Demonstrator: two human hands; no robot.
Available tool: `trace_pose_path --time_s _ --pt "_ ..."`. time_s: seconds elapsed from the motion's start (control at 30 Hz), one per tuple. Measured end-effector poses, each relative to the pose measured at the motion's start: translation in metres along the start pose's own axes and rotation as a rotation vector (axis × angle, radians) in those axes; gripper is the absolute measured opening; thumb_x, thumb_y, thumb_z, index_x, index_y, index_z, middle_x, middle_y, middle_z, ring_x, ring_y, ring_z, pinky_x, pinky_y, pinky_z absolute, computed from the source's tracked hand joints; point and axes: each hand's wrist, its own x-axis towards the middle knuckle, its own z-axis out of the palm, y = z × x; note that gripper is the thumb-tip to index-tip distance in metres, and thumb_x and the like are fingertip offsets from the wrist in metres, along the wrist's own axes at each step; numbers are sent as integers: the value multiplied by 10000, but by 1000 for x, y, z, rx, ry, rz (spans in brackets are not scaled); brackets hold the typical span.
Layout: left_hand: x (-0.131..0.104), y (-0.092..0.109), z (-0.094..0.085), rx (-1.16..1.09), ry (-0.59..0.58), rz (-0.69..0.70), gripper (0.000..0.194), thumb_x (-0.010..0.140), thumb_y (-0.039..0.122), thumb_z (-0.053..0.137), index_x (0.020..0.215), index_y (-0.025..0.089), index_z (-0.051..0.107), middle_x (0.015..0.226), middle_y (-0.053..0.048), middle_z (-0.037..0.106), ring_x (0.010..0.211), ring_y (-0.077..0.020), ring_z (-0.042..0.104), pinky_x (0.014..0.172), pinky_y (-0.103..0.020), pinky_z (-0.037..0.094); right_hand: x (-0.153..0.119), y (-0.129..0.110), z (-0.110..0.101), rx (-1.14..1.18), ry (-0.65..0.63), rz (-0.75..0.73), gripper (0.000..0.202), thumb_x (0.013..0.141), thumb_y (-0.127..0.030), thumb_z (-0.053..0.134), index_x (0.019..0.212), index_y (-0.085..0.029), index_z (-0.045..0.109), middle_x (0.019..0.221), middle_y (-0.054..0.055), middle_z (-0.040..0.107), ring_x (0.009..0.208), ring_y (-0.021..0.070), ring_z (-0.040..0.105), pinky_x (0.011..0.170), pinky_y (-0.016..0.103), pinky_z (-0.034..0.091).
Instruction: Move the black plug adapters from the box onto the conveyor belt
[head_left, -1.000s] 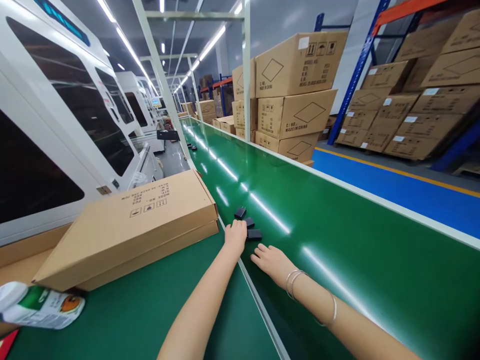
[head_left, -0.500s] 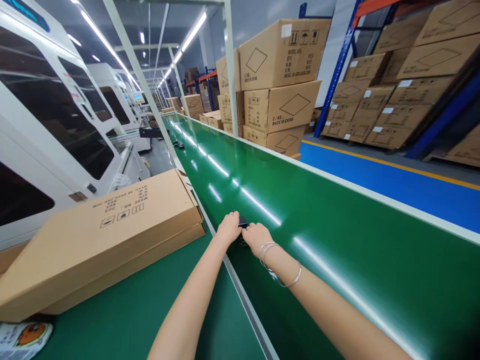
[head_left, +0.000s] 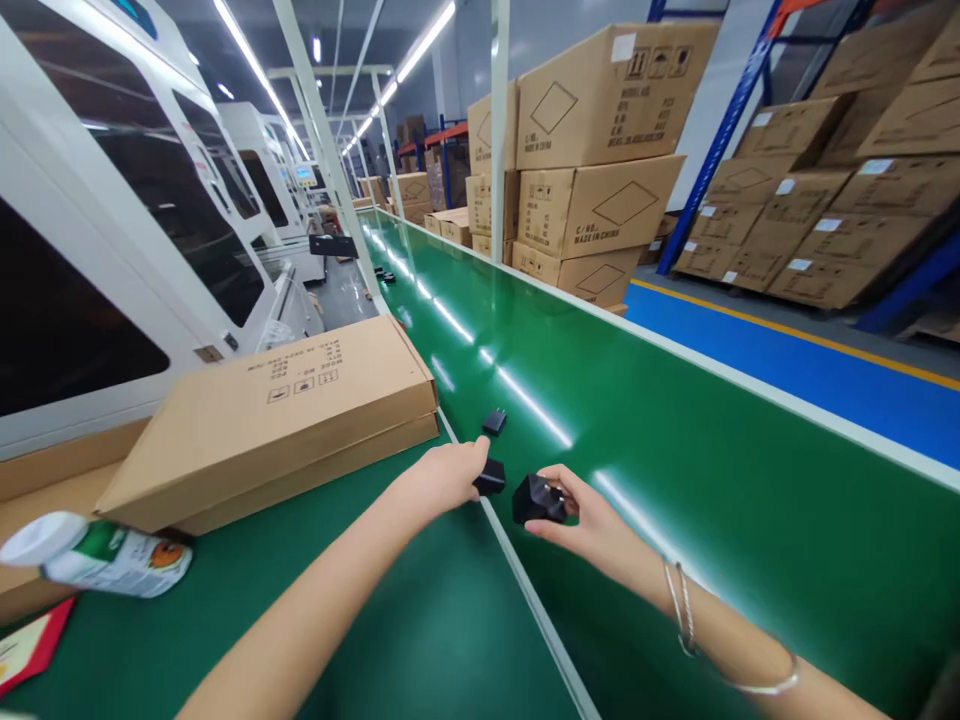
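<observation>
My left hand (head_left: 444, 478) grips a small black charger block (head_left: 491, 476) just over the near rail of the green conveyor belt (head_left: 675, 440). My right hand (head_left: 581, 520) holds a second black charger block (head_left: 534, 498) above the belt, fingers pinched on it. A third black block (head_left: 494, 422) lies on the belt a little farther on, untouched.
A flat cardboard box (head_left: 281, 415) lies on the green bench (head_left: 420, 640) to my left. A white bottle (head_left: 97, 556) lies on its side at the near left. White machines (head_left: 112, 220) line the left; stacked cartons (head_left: 592, 150) stand beyond the belt.
Both hands closed over the blocks on the belt, then drew back toward me, each lifting one. One block stayed on the belt.
</observation>
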Motion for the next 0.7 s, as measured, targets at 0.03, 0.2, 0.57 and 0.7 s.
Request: trace_pose_path --time_s 0.03,0.2,0.57,0.7 --pt "-21 2 -5 29 -26 -4 463 714 160 712 1118 173 486 955 -71 658 893 -261 655 725 -301 484 -5 -11 10 54 -36 -7 359 785 -377 612 1057 -200 460 946 13 603 825 139 566 714 245 447" --pt "-89 16 -4 272 -259 -65 421 647 281 806 969 160 564 898 -84 674 841 -289 660 708 -346 505 -21 -51 53 -122 -246 4 333 697 -241 640 995 -230 491 864 -39 599 749 131 548 643 227 376" --pt "-122 6 54 3 -158 -79 339 686 265 729 970 206 554 1003 -49 632 996 -251 551 699 -317 485 -28 -37 48 -62 -465 -59 780 567 -188 763 1277 -253 445 1197 27 540 904 140 577 763 234 472" --pt "-126 3 61 -152 -133 -135 390 702 288 712 1048 252 534 1059 -15 618 1024 -232 534 697 -294 454 18 -17 0 -249 -211 362 306 843 -247 496 1143 -237 558 999 6 647 795 118 611 720 229 481"
